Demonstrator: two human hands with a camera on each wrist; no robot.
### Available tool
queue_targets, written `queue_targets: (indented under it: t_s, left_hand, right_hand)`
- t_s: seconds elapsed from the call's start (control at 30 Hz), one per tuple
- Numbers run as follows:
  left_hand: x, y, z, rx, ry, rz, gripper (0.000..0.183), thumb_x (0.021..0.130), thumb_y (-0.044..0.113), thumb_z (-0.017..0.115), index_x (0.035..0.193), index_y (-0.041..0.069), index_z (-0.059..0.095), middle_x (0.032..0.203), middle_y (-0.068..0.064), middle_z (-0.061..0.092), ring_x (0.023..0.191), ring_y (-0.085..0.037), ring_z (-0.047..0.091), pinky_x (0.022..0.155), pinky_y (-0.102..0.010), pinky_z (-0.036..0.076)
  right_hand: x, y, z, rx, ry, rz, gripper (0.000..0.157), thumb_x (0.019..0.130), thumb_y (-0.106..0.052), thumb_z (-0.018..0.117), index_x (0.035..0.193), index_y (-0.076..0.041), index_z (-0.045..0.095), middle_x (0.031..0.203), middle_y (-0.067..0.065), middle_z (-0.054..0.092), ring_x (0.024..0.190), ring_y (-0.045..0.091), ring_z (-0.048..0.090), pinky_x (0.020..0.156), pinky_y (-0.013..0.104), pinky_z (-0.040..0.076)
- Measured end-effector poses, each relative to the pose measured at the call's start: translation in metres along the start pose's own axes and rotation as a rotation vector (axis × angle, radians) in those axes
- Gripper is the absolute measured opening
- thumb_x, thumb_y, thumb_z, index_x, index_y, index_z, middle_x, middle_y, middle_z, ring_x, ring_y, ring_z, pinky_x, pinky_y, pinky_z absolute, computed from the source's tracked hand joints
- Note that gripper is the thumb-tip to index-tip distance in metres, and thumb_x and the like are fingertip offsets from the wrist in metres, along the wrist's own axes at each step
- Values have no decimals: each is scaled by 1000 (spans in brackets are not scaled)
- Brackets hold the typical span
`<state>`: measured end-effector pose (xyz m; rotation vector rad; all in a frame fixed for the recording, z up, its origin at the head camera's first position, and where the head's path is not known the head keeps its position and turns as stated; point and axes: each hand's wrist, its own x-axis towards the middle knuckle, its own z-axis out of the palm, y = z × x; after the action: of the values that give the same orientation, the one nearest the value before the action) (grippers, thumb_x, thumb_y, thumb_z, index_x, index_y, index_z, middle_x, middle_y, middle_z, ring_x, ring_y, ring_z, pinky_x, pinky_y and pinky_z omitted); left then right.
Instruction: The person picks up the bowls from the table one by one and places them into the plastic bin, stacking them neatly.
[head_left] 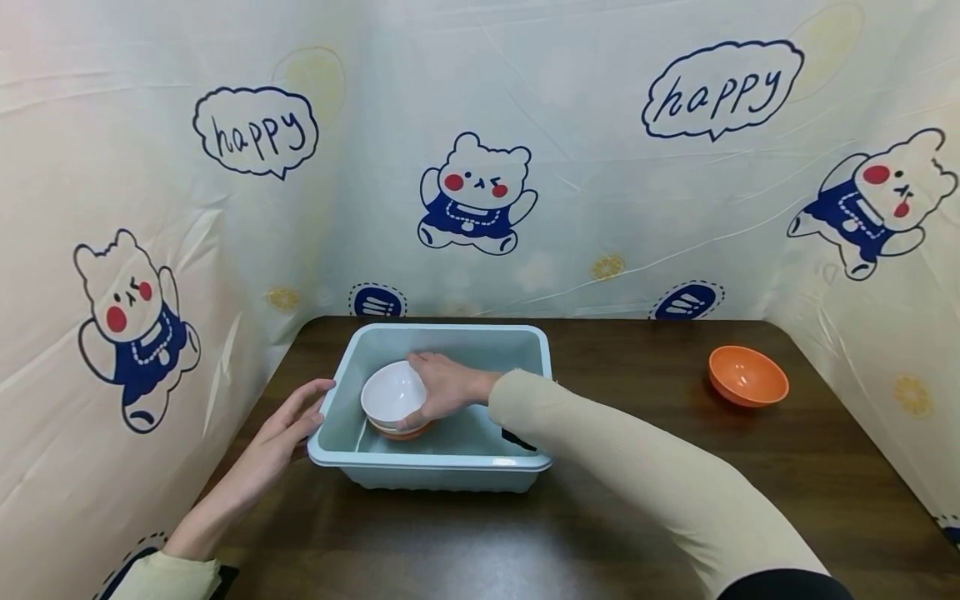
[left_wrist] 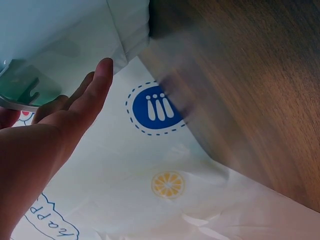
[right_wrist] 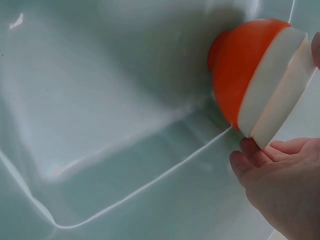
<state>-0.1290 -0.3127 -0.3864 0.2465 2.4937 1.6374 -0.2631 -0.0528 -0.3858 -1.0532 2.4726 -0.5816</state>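
Observation:
Inside a light blue plastic tub (head_left: 442, 458), my right hand (head_left: 446, 385) grips a white bowl (head_left: 390, 396) at the top of a small stack, thumb and fingers at opposite sides of its rim. Beneath it in the right wrist view come another white layer (right_wrist: 264, 75) and an orange bowl (right_wrist: 240, 70), which is lowest. The stack stands in the left part of the tub. My left hand (head_left: 281, 429) touches the tub's left rim, its fingers stretched along the outer wall in the left wrist view.
A separate orange bowl (head_left: 748, 377) stands upright on the dark wooden table (head_left: 637, 358) at the right. Printed cloth (head_left: 480, 83) with bears and speech bubbles hangs along the back and both sides.

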Motion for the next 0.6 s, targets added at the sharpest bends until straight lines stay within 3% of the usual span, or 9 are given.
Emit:
queue_targets:
  t_s: [0.1,0.3,0.6]
  left_hand:
    - [0,0,1,-1,-1,-1,53,116,26,36,162,5,21,168,-32,19,148,-57,28,102,-65,46]
    - [-1,0,1,-14,-2,25,51,116,23,37,160,1,22,167,-33,20,148,-54,27,92,-28,51]
    - [1,-1,1,-37,-1,50,51,116,22,36,160,0,23,166,-34,22,148,-54,28,88,-24,51]
  right_hand:
    - [-1,1,1,-3,-5,-8,102,89,-52,81,162,-4,29,156,13,43,136,24,43,114,37,38]
    - [-1,2,4,-22,-9,-9,107,90,-51,80,165,-1,23,165,16,35,148,27,35,120,37,30]
    - [0,2,5,-35,-10,-9,107,90,-50,81,165,-1,21,167,16,32,150,28,33,120,35,28]
